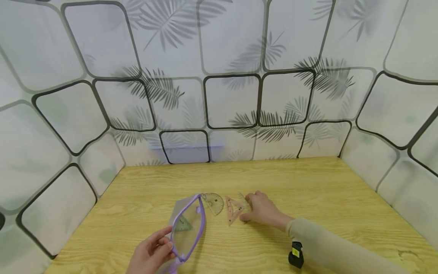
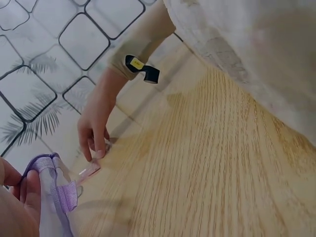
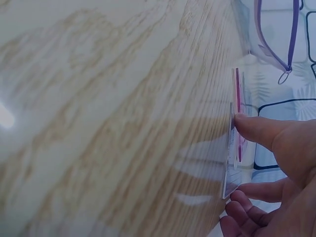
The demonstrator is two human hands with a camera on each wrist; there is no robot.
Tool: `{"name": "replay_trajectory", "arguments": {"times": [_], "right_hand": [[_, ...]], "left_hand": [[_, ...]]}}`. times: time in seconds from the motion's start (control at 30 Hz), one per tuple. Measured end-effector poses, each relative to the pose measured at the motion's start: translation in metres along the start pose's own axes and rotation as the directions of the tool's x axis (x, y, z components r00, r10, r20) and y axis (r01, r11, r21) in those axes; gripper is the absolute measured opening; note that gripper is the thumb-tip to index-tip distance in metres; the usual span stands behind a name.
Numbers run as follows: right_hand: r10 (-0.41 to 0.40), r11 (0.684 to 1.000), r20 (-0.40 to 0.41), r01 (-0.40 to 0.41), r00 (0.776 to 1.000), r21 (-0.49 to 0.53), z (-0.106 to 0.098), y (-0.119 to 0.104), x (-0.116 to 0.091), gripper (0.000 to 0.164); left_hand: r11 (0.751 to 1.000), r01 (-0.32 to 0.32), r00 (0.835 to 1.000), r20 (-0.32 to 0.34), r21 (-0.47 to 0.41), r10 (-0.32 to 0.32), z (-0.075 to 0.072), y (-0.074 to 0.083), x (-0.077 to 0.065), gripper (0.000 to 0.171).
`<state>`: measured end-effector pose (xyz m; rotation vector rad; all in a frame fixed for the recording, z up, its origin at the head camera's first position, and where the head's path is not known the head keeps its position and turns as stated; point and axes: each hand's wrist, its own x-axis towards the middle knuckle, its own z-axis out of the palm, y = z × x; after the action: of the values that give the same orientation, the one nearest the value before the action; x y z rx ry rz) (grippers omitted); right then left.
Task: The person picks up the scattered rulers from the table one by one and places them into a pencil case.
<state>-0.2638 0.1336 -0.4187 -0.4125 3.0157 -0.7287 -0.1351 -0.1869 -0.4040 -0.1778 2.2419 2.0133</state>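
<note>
My left hand [image 1: 152,251] grips the side of a see-through pouch [image 1: 188,243] with purple zip edging, its mouth gaping. Inside the pouch lies a greenish set square [image 1: 183,224]. On the table by the pouch's far end is a clear protractor [image 1: 215,203]. A pink set square [image 1: 232,215] lies to the right of it. My right hand [image 1: 261,207] pinches a clear ruler [image 3: 230,153] with graduation marks, thumb at one end and forefinger at the other. The hand partly hides this ruler in the head view. It lies beside the pink set square.
The wood-grain table [image 1: 308,182] meets patterned wall covering [image 1: 232,102] at the back and both sides. A black wrist device [image 1: 296,255] with a yellow label is on the right sleeve. A ring pull [image 3: 283,77] hangs at the pouch's zip end.
</note>
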Motion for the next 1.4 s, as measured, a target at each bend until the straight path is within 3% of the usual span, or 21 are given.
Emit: {"name": "replay_trajectory", "arguments": {"times": [0.2,0.47,0.87,1.4], "right_hand": [[0.001,1.0,0.003,-0.001,1.0,0.002,-0.002,0.002,0.0,0.064],[0.032,0.999,0.044,-0.033,0.999,0.026,-0.004,0.006,0.003,0.063],[0.062,0.993,0.066,-0.068,0.996,0.098,-0.01,0.01,0.002,0.066],[0.066,0.983,0.139,-0.088,0.988,0.161,-0.025,0.012,0.001,0.049]], "left_hand": [[0.999,0.026,0.999,-0.038,-0.03,-0.027,-0.003,0.002,0.0,0.058],[0.996,0.071,0.997,-0.033,-0.055,-0.072,-0.004,0.004,-0.001,0.058],[0.996,0.072,0.997,-0.014,-0.059,-0.073,-0.007,0.002,0.0,0.059],[0.995,0.082,0.997,-0.01,-0.062,-0.083,-0.008,0.001,0.001,0.061]]}}
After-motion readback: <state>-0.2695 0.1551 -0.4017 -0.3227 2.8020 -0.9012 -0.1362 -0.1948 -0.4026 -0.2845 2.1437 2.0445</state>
